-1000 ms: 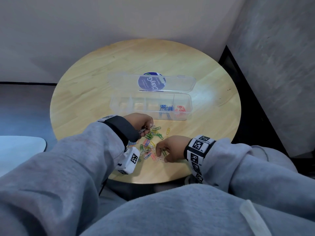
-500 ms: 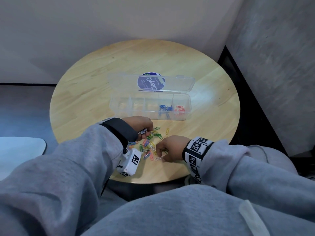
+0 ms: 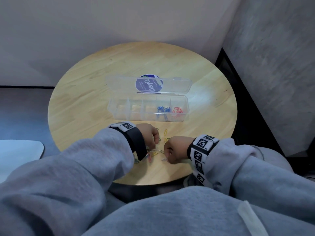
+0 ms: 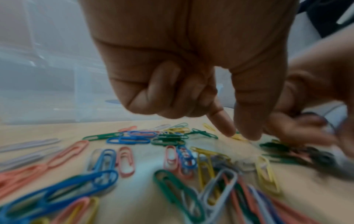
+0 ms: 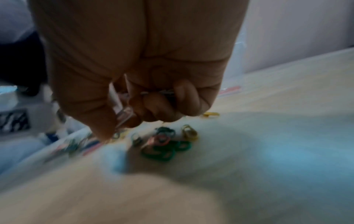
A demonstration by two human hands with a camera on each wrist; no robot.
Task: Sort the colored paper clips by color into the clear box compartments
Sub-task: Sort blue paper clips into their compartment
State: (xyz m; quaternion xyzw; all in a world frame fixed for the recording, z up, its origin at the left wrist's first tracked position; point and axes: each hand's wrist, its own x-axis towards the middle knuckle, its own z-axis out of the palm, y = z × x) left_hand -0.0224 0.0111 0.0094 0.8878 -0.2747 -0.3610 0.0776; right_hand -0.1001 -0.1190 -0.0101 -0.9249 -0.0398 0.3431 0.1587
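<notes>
While most of the loose paper clips (image 4: 134, 159) lie scattered on the near part of the round wooden table (image 3: 102, 79), the clear box (image 3: 148, 110) sits just beyond them, its lid (image 3: 148, 84) folded open and bearing a round blue label (image 3: 149, 84). Blue clips (image 3: 162, 110) fill one compartment and red clips (image 3: 177, 110) the rightmost one beside it; the compartments further left look bare, though glare makes that hard to judge. The left hand (image 4: 191, 68) hangs over the pile, outer fingers curled, forefinger and thumb tips meeting at a yellow clip (image 4: 238, 137) on the table. The right hand (image 5: 145, 68) is clenched around several pale grey clips (image 5: 124, 115), close to the left hand. Grey sleeves (image 3: 76, 167) and banded wrist cameras cover part of the pile from the head view.
</notes>
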